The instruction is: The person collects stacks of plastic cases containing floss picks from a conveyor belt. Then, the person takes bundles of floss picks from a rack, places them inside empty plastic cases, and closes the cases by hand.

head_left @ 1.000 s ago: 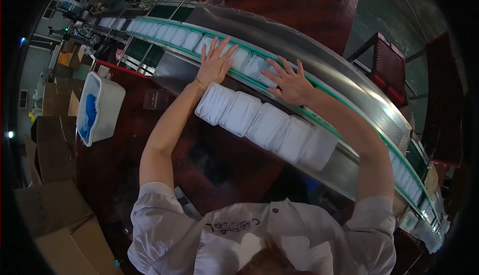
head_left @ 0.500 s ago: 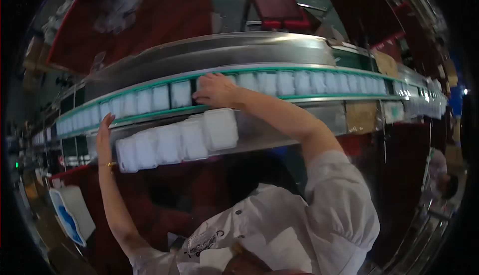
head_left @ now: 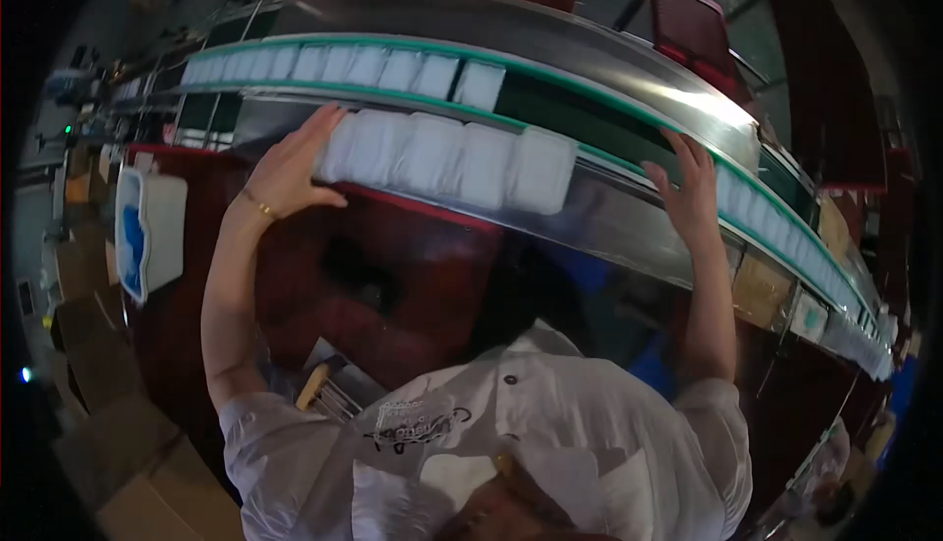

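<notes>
My left hand (head_left: 293, 170) has thumb and fingers apart at the left end of a row of white packs (head_left: 434, 160) in clear boxes; its fingertips reach the end pack. The row lies on the metal ledge in front of the conveyor. Over the green-railed conveyor (head_left: 589, 125), at the right, my right hand (head_left: 688, 180) is spread with nothing in it. It is beside the packs on the right part of the belt (head_left: 776, 227). More packs (head_left: 359, 65) stand on the belt's left part, with a single pack (head_left: 479, 85) at their right end.
A white bin (head_left: 162, 232) with something blue inside stands at the left, near cardboard boxes (head_left: 93, 345). Behind the conveyor is a red stool (head_left: 688, 26). A wooden-handled object (head_left: 319, 384) lies near my left sleeve. Part of another person (head_left: 830, 472) shows at lower right.
The view has swung round. My left hand is now at the end of the front row. My right hand has moved right along the belt, and a stretch of bare belt separates the packs.
</notes>
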